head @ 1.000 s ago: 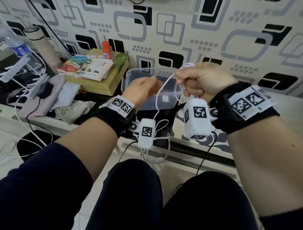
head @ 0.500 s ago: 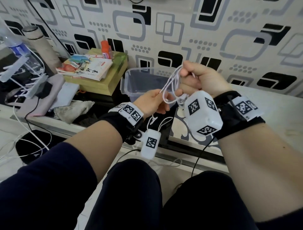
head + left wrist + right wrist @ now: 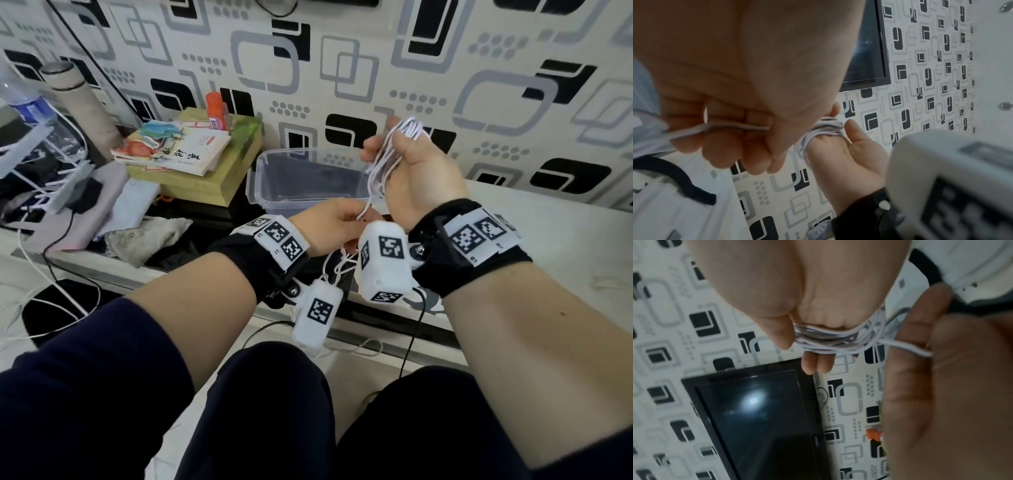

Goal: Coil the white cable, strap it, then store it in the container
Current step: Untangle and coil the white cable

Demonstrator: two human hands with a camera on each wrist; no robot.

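Note:
The white cable (image 3: 383, 164) is wound in several loops round the straight fingers of my right hand (image 3: 411, 178), which is raised with its palm to the left. In the right wrist view the loops (image 3: 828, 339) cross the palm beside the thumb. My left hand (image 3: 335, 222) sits lower, just in front of the clear plastic container (image 3: 274, 178), and pinches the free strand that runs down from the coil. The left wrist view shows that strand (image 3: 735, 126) between the curled fingers of the left hand (image 3: 731, 142), with the coil (image 3: 824, 129) on the right palm (image 3: 849, 154) beyond. No strap is visible.
A stack of books (image 3: 191, 154) with an orange bottle (image 3: 215, 109) lies left of the container. Further left stand a flask (image 3: 78, 99), a water bottle (image 3: 30, 109), cloths and other cables. A dark screen (image 3: 756, 410) hangs on the patterned wall.
My right hand has risen and gone from a fist to straight fingers with the loops round them. My left hand has dropped below it, still pinching the strand.

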